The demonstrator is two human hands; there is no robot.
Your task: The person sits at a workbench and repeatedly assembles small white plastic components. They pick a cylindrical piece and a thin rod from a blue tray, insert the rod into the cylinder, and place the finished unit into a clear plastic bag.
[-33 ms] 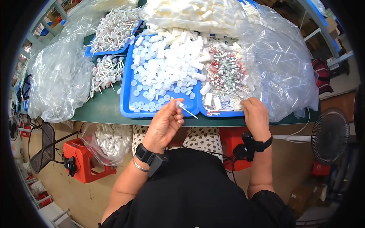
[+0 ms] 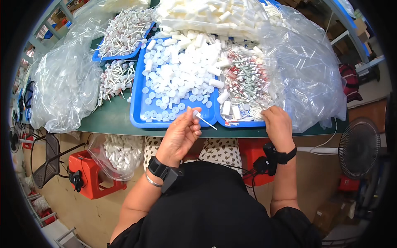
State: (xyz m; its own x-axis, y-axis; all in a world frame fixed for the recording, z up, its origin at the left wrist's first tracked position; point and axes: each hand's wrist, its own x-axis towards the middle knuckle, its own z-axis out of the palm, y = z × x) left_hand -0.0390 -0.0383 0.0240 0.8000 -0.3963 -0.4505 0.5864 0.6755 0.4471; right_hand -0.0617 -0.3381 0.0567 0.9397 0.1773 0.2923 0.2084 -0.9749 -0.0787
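My left hand [image 2: 180,130] is closed in a pinch in front of the left blue tray [image 2: 142,122]. Between thumb and finger sits a thin white stick [image 2: 208,122] with a small pale disc at its upper end; it slants down to the right. Translucent round discs [image 2: 159,103] and white cylinders [image 2: 216,83] fill that tray. At the near right corner of the right blue tray [image 2: 248,124], my right hand [image 2: 279,127] has its fingertips together over thin sticks [image 2: 248,76] with red and white ends. Whether it grips one is hidden.
Finished-looking disc-and-stick pieces lie in a far-left tray [image 2: 134,53] and in a pile [image 2: 115,80] on the green table [image 2: 99,123]. Clear plastic bags [image 2: 62,91] flank both sides. A bag of white cylinders [image 2: 215,18] stands behind; a fan [image 2: 359,142] is at right.
My left hand and the stick in it have shifted very slightly to the right. The right hand stays at the tray corner.
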